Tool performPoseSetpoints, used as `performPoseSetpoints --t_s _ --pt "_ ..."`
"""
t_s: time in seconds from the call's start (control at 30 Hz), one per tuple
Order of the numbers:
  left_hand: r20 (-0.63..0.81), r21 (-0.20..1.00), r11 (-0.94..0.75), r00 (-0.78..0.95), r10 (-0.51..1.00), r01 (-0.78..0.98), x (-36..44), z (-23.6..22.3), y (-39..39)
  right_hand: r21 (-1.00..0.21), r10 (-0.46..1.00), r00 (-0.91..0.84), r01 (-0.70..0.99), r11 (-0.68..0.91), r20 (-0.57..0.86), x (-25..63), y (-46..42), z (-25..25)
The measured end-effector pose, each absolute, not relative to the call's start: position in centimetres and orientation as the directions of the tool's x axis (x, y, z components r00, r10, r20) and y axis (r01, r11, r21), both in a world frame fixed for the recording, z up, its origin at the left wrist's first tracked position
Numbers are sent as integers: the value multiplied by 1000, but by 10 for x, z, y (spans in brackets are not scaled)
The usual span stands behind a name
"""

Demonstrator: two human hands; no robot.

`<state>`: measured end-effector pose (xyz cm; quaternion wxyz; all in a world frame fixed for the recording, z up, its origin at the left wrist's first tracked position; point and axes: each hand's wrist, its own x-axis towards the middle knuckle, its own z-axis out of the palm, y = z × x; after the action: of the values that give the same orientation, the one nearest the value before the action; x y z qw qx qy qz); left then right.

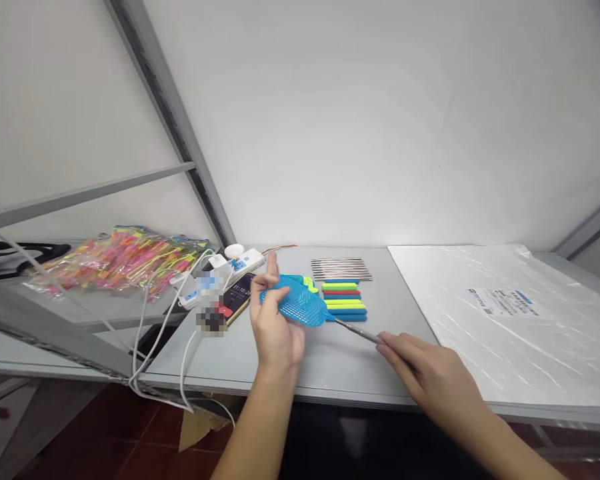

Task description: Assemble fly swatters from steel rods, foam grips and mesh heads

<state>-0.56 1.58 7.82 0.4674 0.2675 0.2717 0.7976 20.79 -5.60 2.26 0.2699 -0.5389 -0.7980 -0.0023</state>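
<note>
A fly swatter with a blue mesh head [305, 303] and a thin metal rod [357, 330] is held between my two hands above the grey table. My left hand [275, 327] is closed on the head's left edge, thumb on top and one finger pointing up. My right hand [430, 373] pinches the far end of the rod, which slants down to the right. Behind the head lie more swatter heads in green and yellow [310, 283], partly hidden. Beside them is a column of coloured tubes [347, 303] in blue, yellow and red. Several metal rods [341, 269] lie in a row farther back.
To the left are a phone [240, 297], a white power strip [250, 262] and loose white cables [143, 333]. Packaged colourful items [130, 263] lie beyond the metal shelf post [170, 113]. A large white wrapped panel [480, 320] covers the table's right side.
</note>
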Motion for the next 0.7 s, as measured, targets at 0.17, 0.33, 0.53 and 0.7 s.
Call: performPoseSetpoints --t_s 0.17,0.33,0.53,0.7 --pt "-197 613 -193 -385 902 -766 11 58 23 -137 841 -262 921 364 473 202 -55 10" --pt "-155 606 -92 -231 961 -790 20 41 19 -106 828 -259 929 355 497 202 -56 1" --pt "-38 678 -82 -147 988 -730 30 35 9 -199 820 -239 900 388 520 205 -55 -3" --pt "22 698 -118 -144 989 -706 33 40 6 -230 825 -233 890 395 514 200 -51 8"
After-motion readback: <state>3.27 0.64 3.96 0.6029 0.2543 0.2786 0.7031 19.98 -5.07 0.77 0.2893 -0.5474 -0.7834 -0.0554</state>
